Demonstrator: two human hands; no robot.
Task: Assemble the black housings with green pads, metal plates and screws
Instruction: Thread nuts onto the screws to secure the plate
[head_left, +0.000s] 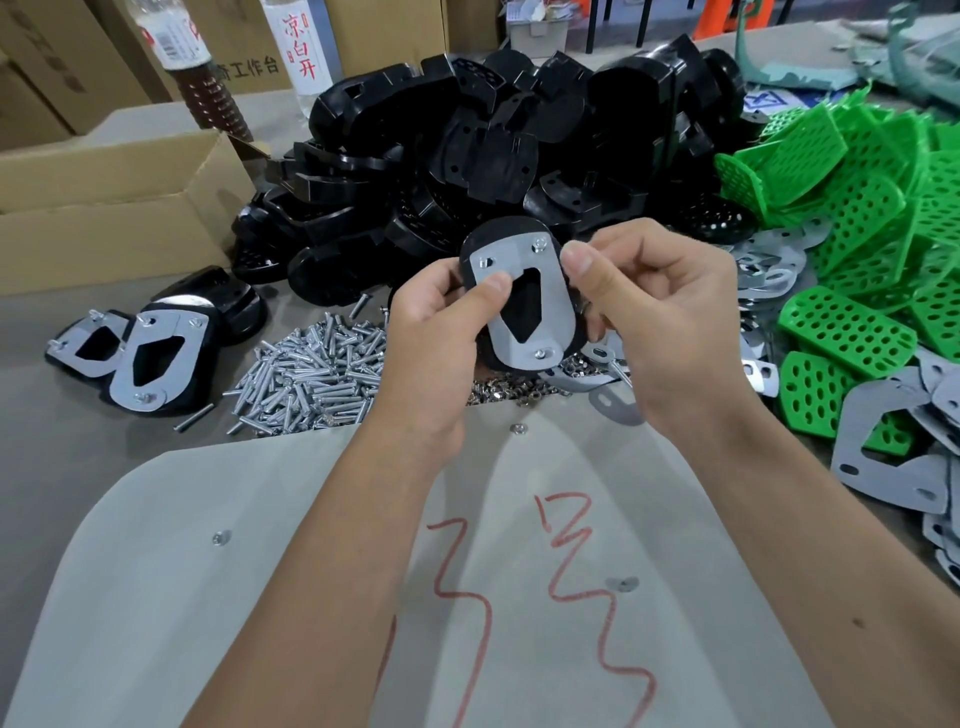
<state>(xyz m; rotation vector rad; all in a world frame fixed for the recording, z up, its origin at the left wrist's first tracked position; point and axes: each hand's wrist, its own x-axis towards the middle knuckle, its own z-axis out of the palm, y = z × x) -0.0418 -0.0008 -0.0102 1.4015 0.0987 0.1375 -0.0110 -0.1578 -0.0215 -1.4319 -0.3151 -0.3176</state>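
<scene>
Both hands hold up one black housing (506, 231) with a grey metal plate (550, 306) on its face and three screw ends showing at the plate's corners. My left hand (441, 322) grips its left edge, thumb on the plate. My right hand (660, 317) grips the right edge, thumb near the top right screw. Behind lies a big pile of black housings (493, 156). Green perforated pads (857, 208) are heaped at the right, loose metal plates (883, 467) below them. A pile of screws (311, 374) and small nuts (514, 387) lies under my hands.
Finished housings with plates (150, 353) lie at the left. An open cardboard box (114, 208) stands at the back left, two bottles (301, 47) behind it. A pale board with red scribbles (311, 597) covers the near table; stray nuts (222, 538) sit on it.
</scene>
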